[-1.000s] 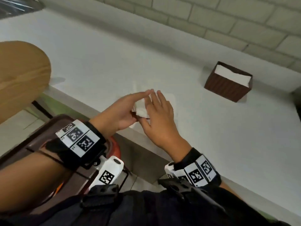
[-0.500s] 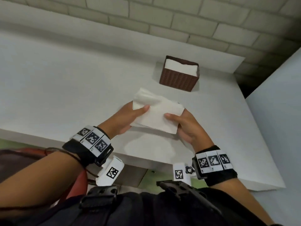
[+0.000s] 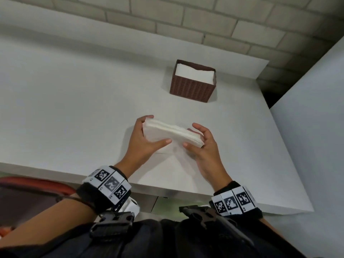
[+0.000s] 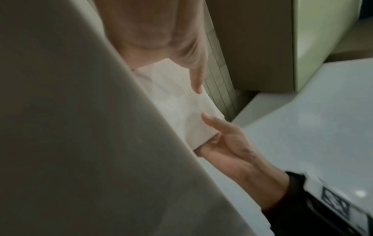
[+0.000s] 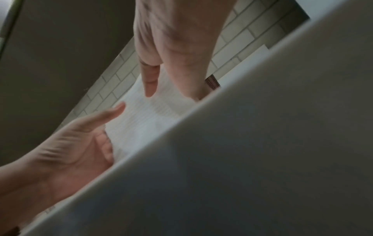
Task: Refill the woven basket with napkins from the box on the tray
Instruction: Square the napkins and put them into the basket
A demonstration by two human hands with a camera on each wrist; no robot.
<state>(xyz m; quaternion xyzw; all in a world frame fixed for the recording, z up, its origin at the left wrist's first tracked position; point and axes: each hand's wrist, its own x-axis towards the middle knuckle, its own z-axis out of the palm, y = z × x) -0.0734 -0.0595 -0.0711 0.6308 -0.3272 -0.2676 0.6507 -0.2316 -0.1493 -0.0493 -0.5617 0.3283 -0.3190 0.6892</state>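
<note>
napkin stack gripped between both hands, basket beyond

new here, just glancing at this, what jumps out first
The white napkin stack, held over the white counter near its front edge: left hand grips one end, right hand the other. Behind it, toward the brick wall, stands the brown woven basket, already holding napkins.
</note>
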